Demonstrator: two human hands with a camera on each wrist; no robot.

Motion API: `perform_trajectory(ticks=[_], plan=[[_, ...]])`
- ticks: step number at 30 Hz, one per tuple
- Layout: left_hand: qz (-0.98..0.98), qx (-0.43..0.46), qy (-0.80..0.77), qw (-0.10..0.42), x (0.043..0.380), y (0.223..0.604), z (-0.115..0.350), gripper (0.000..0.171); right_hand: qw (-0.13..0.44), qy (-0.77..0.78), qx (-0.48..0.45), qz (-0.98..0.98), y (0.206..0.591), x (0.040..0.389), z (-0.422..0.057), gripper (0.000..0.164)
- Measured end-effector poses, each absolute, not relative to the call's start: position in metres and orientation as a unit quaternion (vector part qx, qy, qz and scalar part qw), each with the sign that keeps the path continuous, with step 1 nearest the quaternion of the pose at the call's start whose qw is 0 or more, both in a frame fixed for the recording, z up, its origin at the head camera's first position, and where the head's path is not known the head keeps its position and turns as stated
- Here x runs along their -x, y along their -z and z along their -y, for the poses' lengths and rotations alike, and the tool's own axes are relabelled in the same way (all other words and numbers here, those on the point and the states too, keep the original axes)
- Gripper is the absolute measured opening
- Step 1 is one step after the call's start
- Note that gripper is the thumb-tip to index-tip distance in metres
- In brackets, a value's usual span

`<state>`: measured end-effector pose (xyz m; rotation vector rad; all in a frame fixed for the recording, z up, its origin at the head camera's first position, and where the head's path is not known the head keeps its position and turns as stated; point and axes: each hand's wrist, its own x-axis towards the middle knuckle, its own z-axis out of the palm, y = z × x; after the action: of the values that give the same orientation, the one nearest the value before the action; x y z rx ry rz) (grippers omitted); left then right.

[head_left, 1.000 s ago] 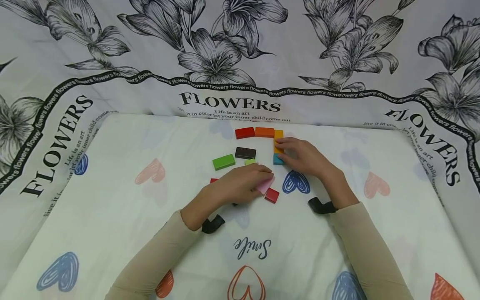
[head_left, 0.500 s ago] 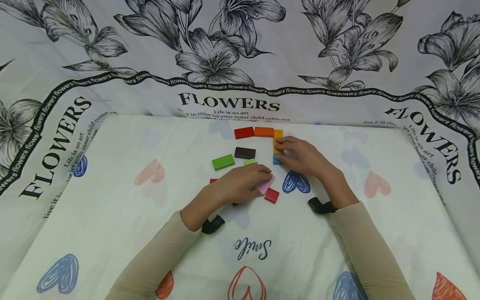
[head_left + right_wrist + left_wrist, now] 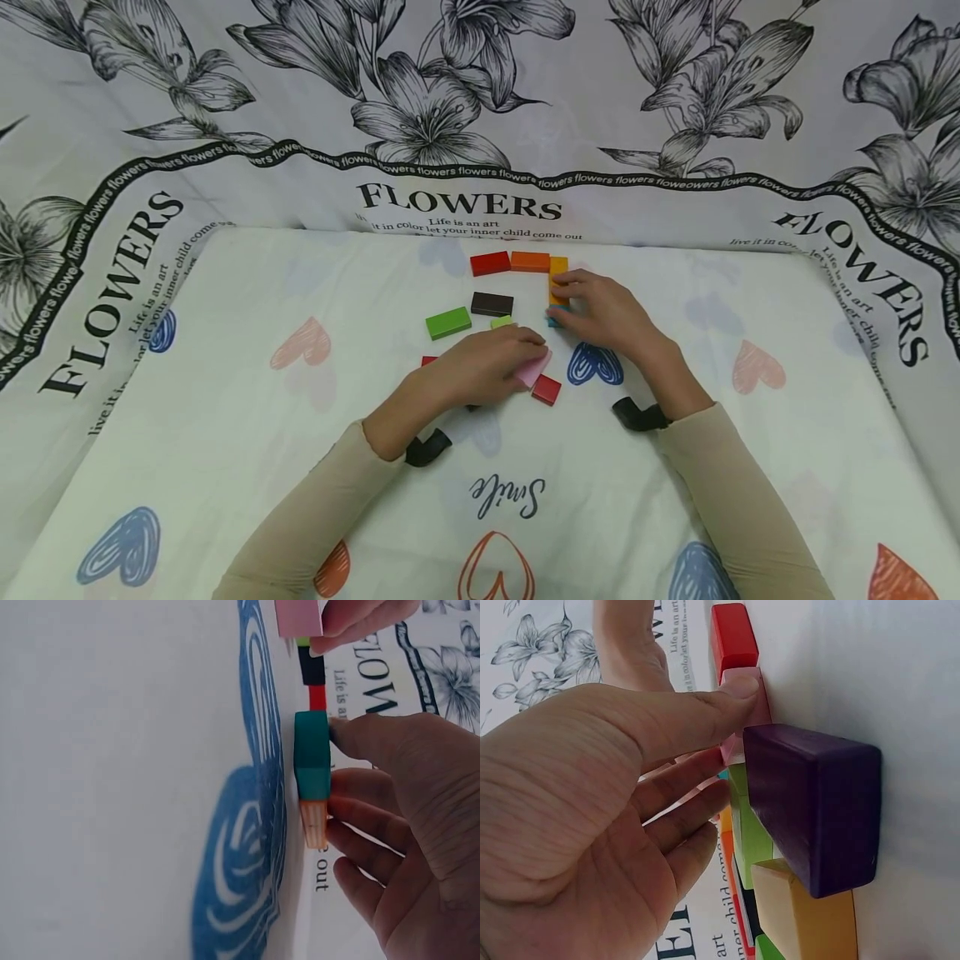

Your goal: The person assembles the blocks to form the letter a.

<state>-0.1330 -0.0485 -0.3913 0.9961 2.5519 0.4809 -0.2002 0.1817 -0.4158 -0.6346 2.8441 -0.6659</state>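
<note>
My left hand (image 3: 483,367) pinches a pink block (image 3: 533,367) between thumb and fingers, close over the cloth. A small red block (image 3: 546,390) lies right by it. In the left wrist view a dark purple block (image 3: 814,810) and a yellow block (image 3: 802,907) are below the thumb. My right hand (image 3: 611,312) touches a yellow-orange block (image 3: 558,266) with its fingers, while its thumb lies on the teal block (image 3: 312,754) at that block's near end. Its fingers are relaxed and spread.
A red block (image 3: 490,264) and an orange block (image 3: 530,262) form a row leading to the yellow-orange one. A black block (image 3: 492,305), a green block (image 3: 448,323) and a light green block (image 3: 501,322) lie inside. White patterned cloth (image 3: 225,400) covers the surface.
My right thumb has shifted slightly over the teal block and covers more of it. My left hand keeps its hold on the pink block, almost still.
</note>
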Motion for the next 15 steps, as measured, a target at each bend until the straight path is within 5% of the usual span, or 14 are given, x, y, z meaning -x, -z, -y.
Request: perform_trajectory(ticks=[15], plan=[[-0.902,-0.350,-0.171,0.184,0.1338,0.3910,0.0480,0.056,0.068,0.223,0.219,-0.947,0.4158,0.1996,-0.1820,0.049]])
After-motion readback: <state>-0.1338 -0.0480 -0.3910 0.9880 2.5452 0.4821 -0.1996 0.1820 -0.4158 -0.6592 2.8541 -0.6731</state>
